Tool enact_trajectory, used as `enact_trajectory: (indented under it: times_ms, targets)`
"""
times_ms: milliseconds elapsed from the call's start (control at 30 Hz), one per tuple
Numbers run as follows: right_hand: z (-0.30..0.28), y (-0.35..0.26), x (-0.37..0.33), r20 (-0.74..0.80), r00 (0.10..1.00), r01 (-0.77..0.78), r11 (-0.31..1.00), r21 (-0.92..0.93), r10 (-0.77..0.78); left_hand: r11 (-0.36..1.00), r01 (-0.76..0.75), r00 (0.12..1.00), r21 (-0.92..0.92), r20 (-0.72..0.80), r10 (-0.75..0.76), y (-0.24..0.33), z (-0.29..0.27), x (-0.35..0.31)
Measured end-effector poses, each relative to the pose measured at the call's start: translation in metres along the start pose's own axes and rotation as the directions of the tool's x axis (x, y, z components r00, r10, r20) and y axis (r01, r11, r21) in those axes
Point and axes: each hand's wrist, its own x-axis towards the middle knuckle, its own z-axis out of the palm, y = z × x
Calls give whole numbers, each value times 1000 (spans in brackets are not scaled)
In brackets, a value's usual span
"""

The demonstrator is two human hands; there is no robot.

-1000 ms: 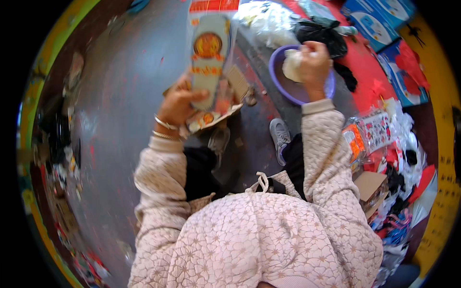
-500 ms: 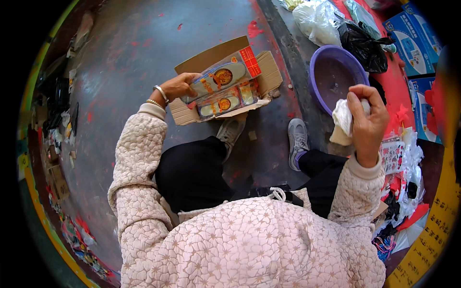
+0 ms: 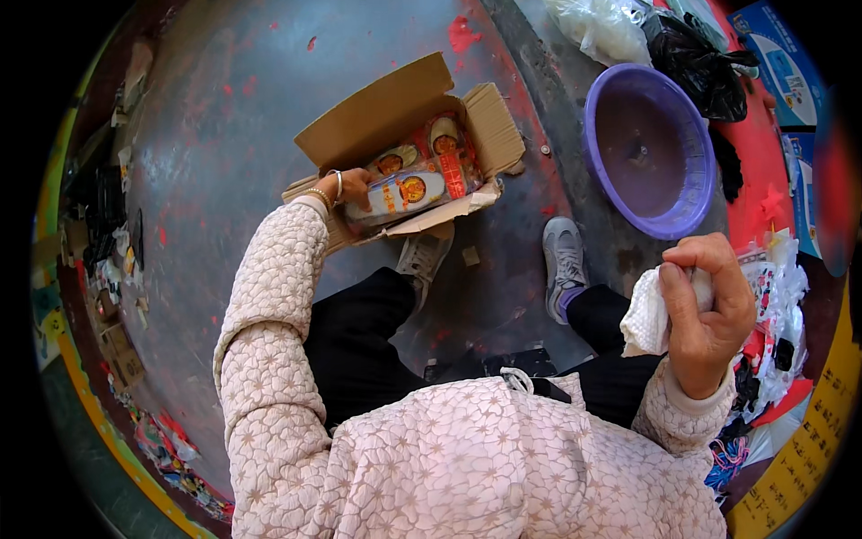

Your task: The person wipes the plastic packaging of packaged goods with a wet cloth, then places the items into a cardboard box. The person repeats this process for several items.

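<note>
An open cardboard box [image 3: 377, 103] stands on the floor beyond my feet, its flaps spread. Inside lie several clear plastic packets [image 3: 440, 135] with orange print. My left hand [image 3: 356, 190] reaches into the box's left side, gripping the end of a flat packet [image 3: 411, 190] with a pale oval panel, a dark round emblem and a red corner. That packet rests over the others; some of my fingers are hidden at its edge. Near my right side, clear of the box, my right hand [image 3: 712, 310] is closed round a bunched white cloth [image 3: 646, 314].
A purple basin [image 3: 603, 162] with murky water stands right of the box. Beyond it are a black plastic bag [image 3: 696, 67], white plastic bags [image 3: 593, 31] and blue boxes [image 3: 783, 67]. Loose odds and ends line the left edge. My shoes [image 3: 564, 265] stand between box and basin.
My left hand has lowered the packet from a tilt over the box down into it. My right hand, still holding the cloth, has drawn back toward me, away from the basin.
</note>
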Motion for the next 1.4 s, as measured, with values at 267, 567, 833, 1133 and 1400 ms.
enact_trajectory:
  times_ms: [267,567,833,1133,1400]
  targets:
    - [6,2,4,60,997,47,999,13,-48,794,186,976,578,-199,-84,11,41,24]
    - [14,1,4,92,992,90,996,4,-90,616,483,872,623,-411,-268,40,68,28]
    - [16,1,5,80,993,84,996,-30,-82,619,52,998,783,-54,-16,31,20,11]
    - [16,6,2,88,991,102,995,2,-102,636,-186,977,749,71,202,28,-31,-12]
    - [16,6,2,88,990,111,994,25,-112,876,-121,993,-467,-68,101,72,19,6]
